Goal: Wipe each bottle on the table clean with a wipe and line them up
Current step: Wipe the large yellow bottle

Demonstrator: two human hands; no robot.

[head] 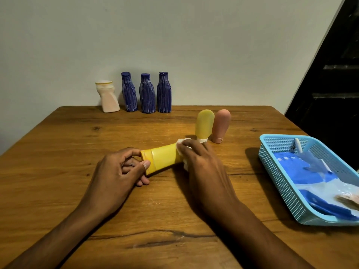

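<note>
- The worktop (58, 171) carries the yellow bottle (163, 158) near its middle, long axis lying left to right, cap end to your left.
- Your left hand (118, 171) pinches that cap end in a narrow grip.
- Your right hand (202, 164) wraps the far end, pressing the white wipe (181, 142) against it; you'd likely stroke toward the cap.

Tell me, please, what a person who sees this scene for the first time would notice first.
First, the two hands at the centre of the wooden table: the left hand holds the cap end of a yellow bottle lying on its side, while the right hand presses a white wipe on it. Next, three blue bottles stand in a row at the far edge against the wall, and a light blue basket sits at the right.
</note>
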